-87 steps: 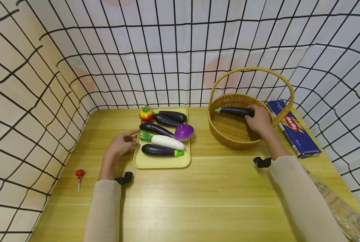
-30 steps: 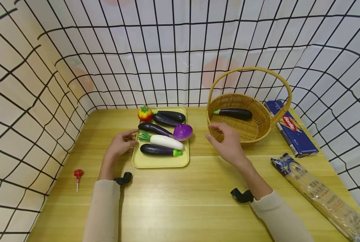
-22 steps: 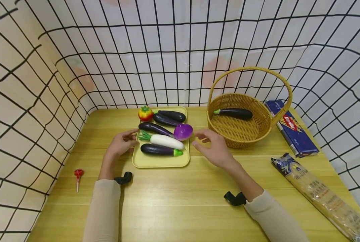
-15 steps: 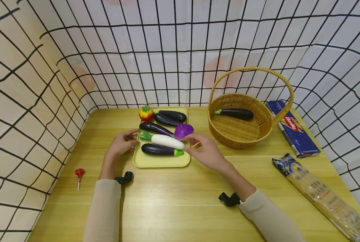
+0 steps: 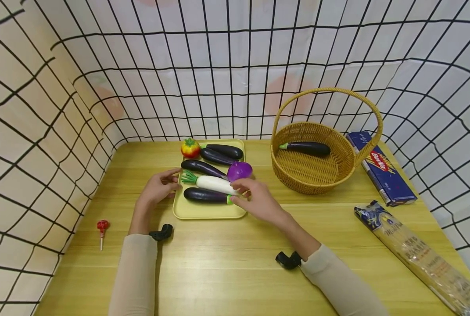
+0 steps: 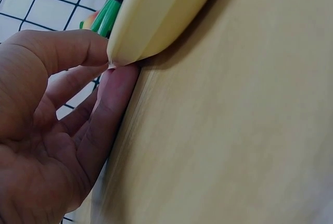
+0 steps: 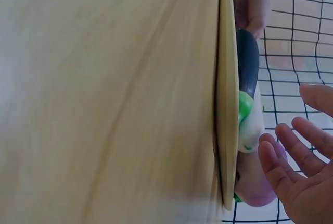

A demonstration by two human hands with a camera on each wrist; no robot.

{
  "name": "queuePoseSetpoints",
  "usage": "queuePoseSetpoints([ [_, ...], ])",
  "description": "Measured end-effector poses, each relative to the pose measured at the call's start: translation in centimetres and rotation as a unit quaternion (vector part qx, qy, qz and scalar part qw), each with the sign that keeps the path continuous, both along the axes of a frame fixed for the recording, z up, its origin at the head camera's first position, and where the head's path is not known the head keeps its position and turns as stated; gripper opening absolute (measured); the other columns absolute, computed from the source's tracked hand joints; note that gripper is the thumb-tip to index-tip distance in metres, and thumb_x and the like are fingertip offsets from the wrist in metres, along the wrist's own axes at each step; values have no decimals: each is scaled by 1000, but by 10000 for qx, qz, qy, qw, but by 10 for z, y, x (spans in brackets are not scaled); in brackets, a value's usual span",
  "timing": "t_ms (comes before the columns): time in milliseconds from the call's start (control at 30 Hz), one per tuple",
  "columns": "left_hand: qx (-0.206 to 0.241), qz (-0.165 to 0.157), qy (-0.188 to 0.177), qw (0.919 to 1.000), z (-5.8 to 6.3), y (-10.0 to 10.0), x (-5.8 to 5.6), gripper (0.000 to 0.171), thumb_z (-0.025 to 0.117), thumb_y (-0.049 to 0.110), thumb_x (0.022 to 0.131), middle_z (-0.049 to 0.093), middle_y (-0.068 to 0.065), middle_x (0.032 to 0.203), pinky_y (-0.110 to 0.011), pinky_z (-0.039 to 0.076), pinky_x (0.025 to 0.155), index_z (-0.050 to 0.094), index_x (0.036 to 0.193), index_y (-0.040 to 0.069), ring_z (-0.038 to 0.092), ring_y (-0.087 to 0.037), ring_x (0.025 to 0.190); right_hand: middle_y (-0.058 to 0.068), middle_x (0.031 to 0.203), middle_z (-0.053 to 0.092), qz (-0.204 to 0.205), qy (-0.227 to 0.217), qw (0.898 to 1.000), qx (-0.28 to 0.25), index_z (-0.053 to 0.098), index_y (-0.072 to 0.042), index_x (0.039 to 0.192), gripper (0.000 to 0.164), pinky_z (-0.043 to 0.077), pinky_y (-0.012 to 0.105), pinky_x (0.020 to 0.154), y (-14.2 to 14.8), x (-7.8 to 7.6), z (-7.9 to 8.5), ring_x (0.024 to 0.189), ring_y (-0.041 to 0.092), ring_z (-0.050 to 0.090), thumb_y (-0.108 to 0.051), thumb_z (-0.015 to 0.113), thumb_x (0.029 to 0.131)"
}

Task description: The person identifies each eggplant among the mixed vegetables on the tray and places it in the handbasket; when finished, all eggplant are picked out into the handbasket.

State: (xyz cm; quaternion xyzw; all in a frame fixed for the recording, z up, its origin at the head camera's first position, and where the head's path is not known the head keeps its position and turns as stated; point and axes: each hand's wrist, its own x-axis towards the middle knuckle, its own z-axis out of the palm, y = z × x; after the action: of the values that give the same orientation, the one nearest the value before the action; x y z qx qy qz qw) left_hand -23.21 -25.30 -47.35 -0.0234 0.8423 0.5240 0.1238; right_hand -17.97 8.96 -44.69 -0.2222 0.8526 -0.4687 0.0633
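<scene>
My left hand (image 5: 156,189) pinches the left rim of a yellow tray (image 5: 209,213), thumb and fingers meeting at the rim in the left wrist view. On the tray lie several dark eggplants, a white radish (image 5: 213,184) with green leaves, a purple onion (image 5: 239,170) and a red-yellow pepper-like vegetable (image 5: 190,148). My right hand (image 5: 260,202), fingers apart and slightly bent, hovers over the tray's right side. It overlaps the radish's tip and the green end of the front eggplant (image 5: 205,195). The right wrist view shows nothing between its fingers.
A wicker basket (image 5: 298,184) with a tall handle stands at the back right, one eggplant (image 5: 307,149) inside. Beside it lie a blue Barilla box (image 5: 389,169) and a bagged pasta pack (image 5: 416,252). A red lollipop (image 5: 102,226) is at left. Black wire mesh surrounds the table.
My right hand let go of an eggplant in the basket, then moved left and down to the tray's right side. The left hand stayed at the tray's rim.
</scene>
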Motion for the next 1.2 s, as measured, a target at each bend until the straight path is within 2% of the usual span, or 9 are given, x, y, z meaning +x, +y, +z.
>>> queuePoseSetpoints([
  [300,35,16,14,10000,0,-4,0,63,68,10,96,57,-18,125,-28,60,76,49,155,20,59,-21,99,9,126,71,82,-70,9997,199,66,-7,133,43,57,43,96,-11,-1,-5,109,27,68,-27,74,96],
  [467,122,19,-148,9998,2,-5,3,64,67,7,97,56,-17,127,-27,60,76,47,156,21,57,-19,101,8,128,72,198,-35,9989,424,66,-9,135,43,57,43,96,-15,0,-7,111,26,68,-29,72,97],
  [567,149,30,-258,9996,8,-2,5,64,66,5,97,56,-19,128,-28,61,76,46,157,18,56,-20,102,6,131,71,235,113,9972,707,66,-12,137,44,55,43,100,-18,1,-9,116,25,67,-30,72,97],
  [767,163,28,-302,9994,31,8,15,64,65,2,96,56,-22,127,-32,62,79,46,156,11,58,-22,101,5,139,66,270,261,9923,1180,65,-15,140,48,46,46,114,-24,2,-11,132,27,59,-31,74,95],
  [1000,178,-50,-170,9997,33,11,16,64,67,3,95,57,-21,124,-32,62,77,46,156,9,58,-19,98,6,135,68,415,250,9909,1260,66,-14,138,46,48,46,110,-30,2,-14,126,27,62,-27,74,95],
  [1200,160,2,-233,9996,34,12,15,64,67,3,95,56,-19,125,-32,61,79,47,156,11,57,-19,98,7,140,66,445,340,9891,1363,65,-13,139,45,41,46,118,-34,2,-17,136,29,56,-27,72,97],
])
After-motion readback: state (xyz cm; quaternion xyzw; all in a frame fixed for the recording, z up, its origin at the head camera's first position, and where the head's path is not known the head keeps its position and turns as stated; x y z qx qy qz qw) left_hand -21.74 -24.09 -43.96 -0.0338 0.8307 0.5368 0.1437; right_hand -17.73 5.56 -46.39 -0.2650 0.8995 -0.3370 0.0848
